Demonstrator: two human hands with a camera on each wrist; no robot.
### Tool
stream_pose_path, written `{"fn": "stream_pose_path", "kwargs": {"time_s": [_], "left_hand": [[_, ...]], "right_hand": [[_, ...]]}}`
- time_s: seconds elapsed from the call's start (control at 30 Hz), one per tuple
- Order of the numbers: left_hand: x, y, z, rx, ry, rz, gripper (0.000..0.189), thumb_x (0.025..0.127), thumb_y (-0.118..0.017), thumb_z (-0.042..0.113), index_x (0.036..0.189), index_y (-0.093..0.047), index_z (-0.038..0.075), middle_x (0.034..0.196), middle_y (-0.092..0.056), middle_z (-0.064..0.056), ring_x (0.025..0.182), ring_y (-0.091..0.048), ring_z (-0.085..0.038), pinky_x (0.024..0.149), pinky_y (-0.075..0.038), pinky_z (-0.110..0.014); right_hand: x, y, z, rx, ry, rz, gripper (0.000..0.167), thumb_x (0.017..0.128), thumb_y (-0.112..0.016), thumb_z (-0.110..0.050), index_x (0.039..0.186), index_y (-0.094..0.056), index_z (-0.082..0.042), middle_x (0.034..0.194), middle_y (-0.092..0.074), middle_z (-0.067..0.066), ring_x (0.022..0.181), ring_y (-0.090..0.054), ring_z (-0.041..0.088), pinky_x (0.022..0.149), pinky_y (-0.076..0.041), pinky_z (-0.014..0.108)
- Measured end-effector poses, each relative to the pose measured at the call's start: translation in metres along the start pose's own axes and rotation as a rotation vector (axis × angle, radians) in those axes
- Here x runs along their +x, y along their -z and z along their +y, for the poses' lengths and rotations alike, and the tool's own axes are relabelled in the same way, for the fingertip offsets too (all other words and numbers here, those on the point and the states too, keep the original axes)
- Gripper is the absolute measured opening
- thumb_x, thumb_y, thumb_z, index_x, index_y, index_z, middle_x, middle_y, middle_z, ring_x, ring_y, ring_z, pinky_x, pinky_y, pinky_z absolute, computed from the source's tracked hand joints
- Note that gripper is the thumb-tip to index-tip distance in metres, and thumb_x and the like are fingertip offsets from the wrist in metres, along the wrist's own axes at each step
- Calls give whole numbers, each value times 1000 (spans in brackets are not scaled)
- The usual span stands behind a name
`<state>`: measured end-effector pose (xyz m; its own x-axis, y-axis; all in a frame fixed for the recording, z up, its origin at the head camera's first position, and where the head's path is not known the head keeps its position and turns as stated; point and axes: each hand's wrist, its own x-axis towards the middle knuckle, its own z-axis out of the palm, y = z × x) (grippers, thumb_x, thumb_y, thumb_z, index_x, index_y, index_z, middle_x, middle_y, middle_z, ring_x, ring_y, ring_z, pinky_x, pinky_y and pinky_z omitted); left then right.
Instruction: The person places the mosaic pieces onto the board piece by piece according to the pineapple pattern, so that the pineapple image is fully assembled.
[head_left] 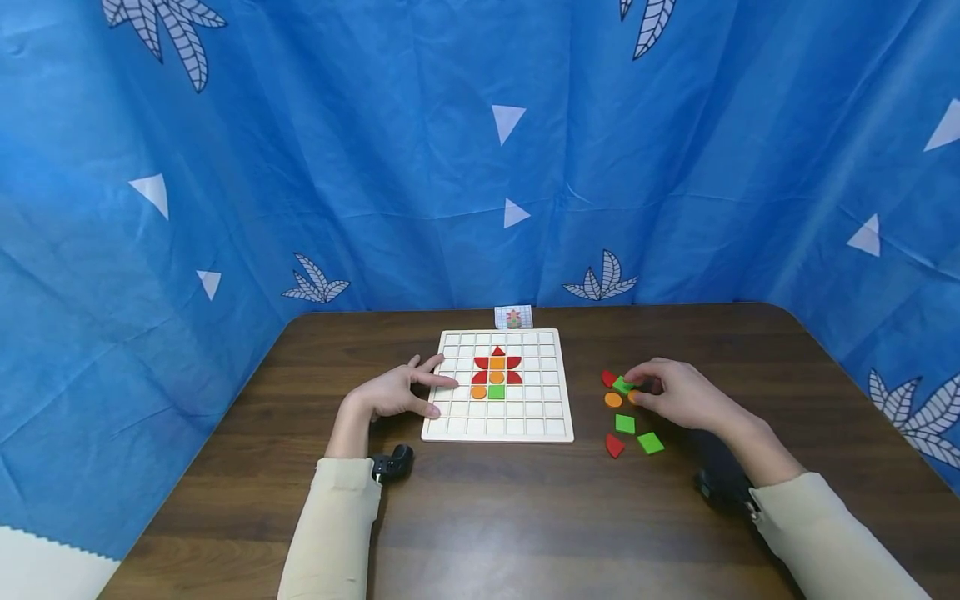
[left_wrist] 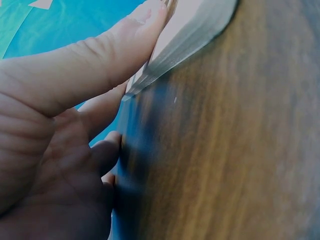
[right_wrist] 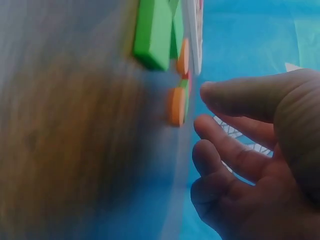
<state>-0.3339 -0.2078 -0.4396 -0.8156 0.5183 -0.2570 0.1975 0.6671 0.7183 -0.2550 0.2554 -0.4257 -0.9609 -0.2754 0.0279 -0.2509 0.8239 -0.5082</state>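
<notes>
A white gridded board (head_left: 532, 427) lies on the table, bearing a figure of red pieces (head_left: 513, 363), an orange square (head_left: 497, 363), two orange discs (head_left: 478, 392) and a green square (head_left: 497, 392). My left hand (head_left: 393, 392) rests on the board's left edge, fingers spread, thumb on the near left part. Right of the board, my right hand (head_left: 686, 396) hovers over loose pieces, fingers bent loosely. Its thumb and fingertips are close to an orange disc (right_wrist: 177, 107) and a green square (head_left: 622, 385). In the right wrist view nothing lies between the fingers.
Around the right hand lie another orange disc (head_left: 613, 400), two more green squares (head_left: 626, 424) and two red pieces (head_left: 615, 446). A small pattern card (head_left: 513, 317) stands behind the board. The brown table (head_left: 480, 517) ends at a blue curtain (head_left: 420, 150).
</notes>
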Motion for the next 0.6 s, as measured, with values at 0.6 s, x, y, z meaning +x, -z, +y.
{"fn": "stream_pose_path", "kwargs": {"time_s": [0.6], "left_hand": [[0,-1,1,-4,-3,3,56,84,-85,22,137,-69,29,174,-20,-1,161,10,-40,122,-8,-73]], "right_hand": [[-2,1,10,-21,-3,-54,21,90,-79,-13,109,-74,-7,102,-68,5,83,-54,17,71,-49,31]]}}
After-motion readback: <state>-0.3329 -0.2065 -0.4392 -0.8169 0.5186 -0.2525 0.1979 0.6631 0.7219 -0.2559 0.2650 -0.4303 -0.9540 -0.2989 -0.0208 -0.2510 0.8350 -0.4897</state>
